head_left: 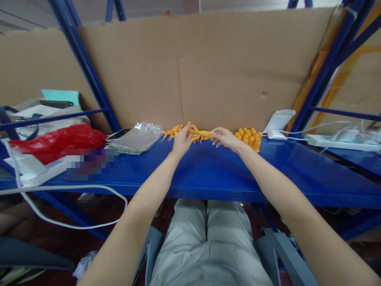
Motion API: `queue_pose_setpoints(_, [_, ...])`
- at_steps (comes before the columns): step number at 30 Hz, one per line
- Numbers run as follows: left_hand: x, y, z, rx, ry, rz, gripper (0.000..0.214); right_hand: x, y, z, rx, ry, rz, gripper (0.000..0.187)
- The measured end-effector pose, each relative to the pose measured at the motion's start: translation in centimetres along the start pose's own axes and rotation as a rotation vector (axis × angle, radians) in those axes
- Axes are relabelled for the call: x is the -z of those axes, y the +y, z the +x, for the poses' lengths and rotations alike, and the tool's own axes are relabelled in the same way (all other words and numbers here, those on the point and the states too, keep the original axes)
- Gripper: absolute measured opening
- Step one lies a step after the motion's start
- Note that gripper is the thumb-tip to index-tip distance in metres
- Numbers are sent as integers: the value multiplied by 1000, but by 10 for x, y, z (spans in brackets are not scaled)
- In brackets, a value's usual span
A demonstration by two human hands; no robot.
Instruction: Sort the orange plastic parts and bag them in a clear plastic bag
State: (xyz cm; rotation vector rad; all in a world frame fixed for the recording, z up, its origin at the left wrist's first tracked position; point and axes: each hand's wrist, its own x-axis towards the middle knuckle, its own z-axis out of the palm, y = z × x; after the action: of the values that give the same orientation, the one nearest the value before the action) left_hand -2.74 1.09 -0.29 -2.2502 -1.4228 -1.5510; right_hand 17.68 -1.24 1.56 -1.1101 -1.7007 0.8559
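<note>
Both my arms reach forward over a blue metal shelf (208,171). My left hand (182,141) and my right hand (224,138) are closed on the two ends of one orange claw-shaped plastic piece (202,134) held between them. More orange claw pieces (172,130) lie loose just left of my left hand. A cluster of several short orange pieces (249,138) stands right of my right hand, close to the wrist.
Cardboard (208,67) backs the shelf. Clear plastic bags (135,139) and a red bag (56,141) lie at the left, with a white cable (68,186) hanging off the edge. A white pouch (279,119) and power strip (339,141) sit right. Blue uprights (86,67) flank the bay.
</note>
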Motion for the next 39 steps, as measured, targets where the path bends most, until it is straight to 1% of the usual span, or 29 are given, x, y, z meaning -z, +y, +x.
queue_pose_setpoints(2, [-1,0,0,9,-9,4,29,3,6,4,171,44,-162,19])
queue_pose_setpoints(4, [-2,0,0,20,-16,12,29,6,10,5,354,89,-372,24])
queue_pose_setpoints(6, [-3,0,0,33,-23,15,29,10,11,5,500,105,-571,25])
queue_pose_setpoints(9, [-4,1,-1,58,-36,8,26,16,6,1,627,97,-794,27])
queue_pose_setpoints(12, [-5,2,0,66,-46,5,24,19,-2,-3,672,113,-945,31])
queue_pose_setpoints(15, [-7,3,1,90,-74,4,25,20,-6,-5,677,127,-1044,33])
queue_pose_setpoints(17, [-9,3,1,135,-122,-15,26,19,-6,-5,671,127,-1089,35])
queue_pose_setpoints(21, [-13,4,1,263,-310,-135,23,21,-2,-4,671,108,-1142,40])
queue_pose_setpoints(25, [-10,10,-1,428,-524,-325,24,24,1,-4,684,89,-1164,39])
queue_pose_setpoints(28, [-6,14,-2,484,-612,-363,21,26,3,-3,683,80,-1153,38])
queue_pose_setpoints(29, [-5,15,-2,487,-617,-352,21,27,4,-2,679,79,-1141,36])
queue_pose_setpoints(31, [-5,14,-3,469,-587,-293,23,26,7,0,672,74,-1089,33])
queue_pose_setpoints(32, [-6,12,-3,436,-551,-243,25,25,10,2,666,69,-1043,31])
queue_pose_setpoints(34, [-6,8,-4,323,-443,-128,28,23,16,5,620,57,-912,28])
queue_pose_setpoints(37, [-4,3,-4,140,-286,6,29,17,23,8,440,50,-680,25])
queue_pose_setpoints(39, [-3,1,-3,84,-249,51,28,14,25,8,285,22,-515,18])
